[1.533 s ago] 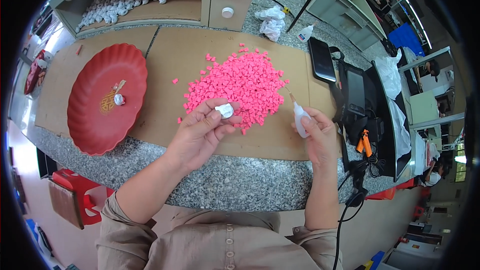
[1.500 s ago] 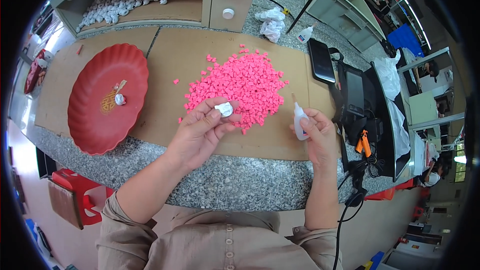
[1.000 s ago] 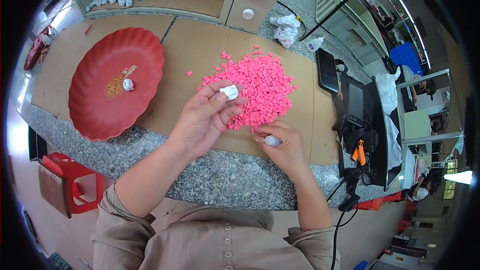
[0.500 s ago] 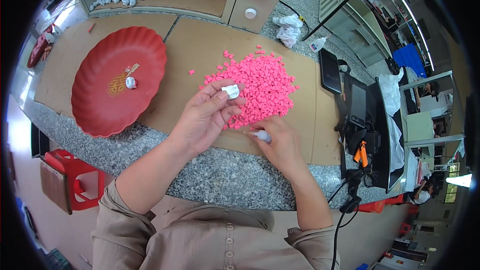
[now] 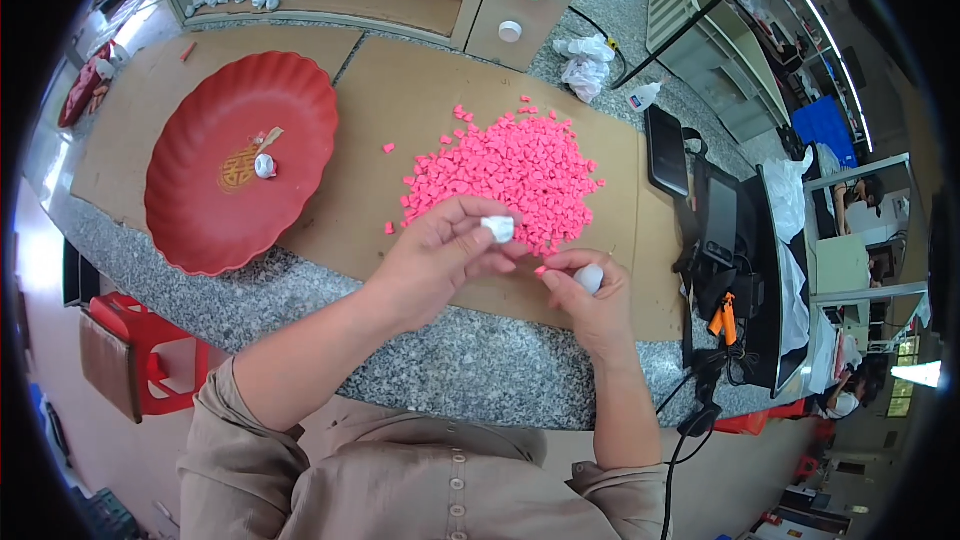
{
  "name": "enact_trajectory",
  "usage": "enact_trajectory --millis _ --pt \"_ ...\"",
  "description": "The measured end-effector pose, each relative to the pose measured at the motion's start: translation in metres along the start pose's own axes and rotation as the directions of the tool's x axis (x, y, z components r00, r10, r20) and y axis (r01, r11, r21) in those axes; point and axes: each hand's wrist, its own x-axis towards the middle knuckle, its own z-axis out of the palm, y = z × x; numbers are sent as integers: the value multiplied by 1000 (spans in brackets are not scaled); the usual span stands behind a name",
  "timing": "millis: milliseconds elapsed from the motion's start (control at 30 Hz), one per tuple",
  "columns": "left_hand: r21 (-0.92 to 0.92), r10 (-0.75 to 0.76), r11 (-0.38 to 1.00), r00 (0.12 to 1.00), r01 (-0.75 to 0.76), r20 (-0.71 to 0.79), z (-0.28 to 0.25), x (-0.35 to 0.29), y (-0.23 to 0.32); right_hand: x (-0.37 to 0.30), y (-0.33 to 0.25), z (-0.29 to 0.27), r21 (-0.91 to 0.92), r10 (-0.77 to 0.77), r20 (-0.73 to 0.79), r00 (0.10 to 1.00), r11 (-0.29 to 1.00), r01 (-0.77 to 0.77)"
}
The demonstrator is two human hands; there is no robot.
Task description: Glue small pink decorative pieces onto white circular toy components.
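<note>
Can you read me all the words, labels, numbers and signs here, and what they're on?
Red dish: gold emblem in the middle; I don't copy out markings.
Small bottle at the back: label too small to read.
Held white bottle: no print I can make out.
I can't read anything else.

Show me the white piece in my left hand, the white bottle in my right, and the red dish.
White piece (image 5: pixel 498 229): head view, its visible face.
White bottle (image 5: pixel 589 279): head view, its exposed rounded end.
Red dish (image 5: pixel 200 210): head view, bare inner surface.
</note>
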Motion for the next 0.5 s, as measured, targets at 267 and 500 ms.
enact_trajectory --millis 267,500 --pt "363 -152 925 986 115 75 11 -7 -8 -5 -1 7 -1 -60 36 998 998 60" --pt "389 -138 917 985 89 100 11 -7 -12 -5 -2 5 20 -65 52 997 998 64"
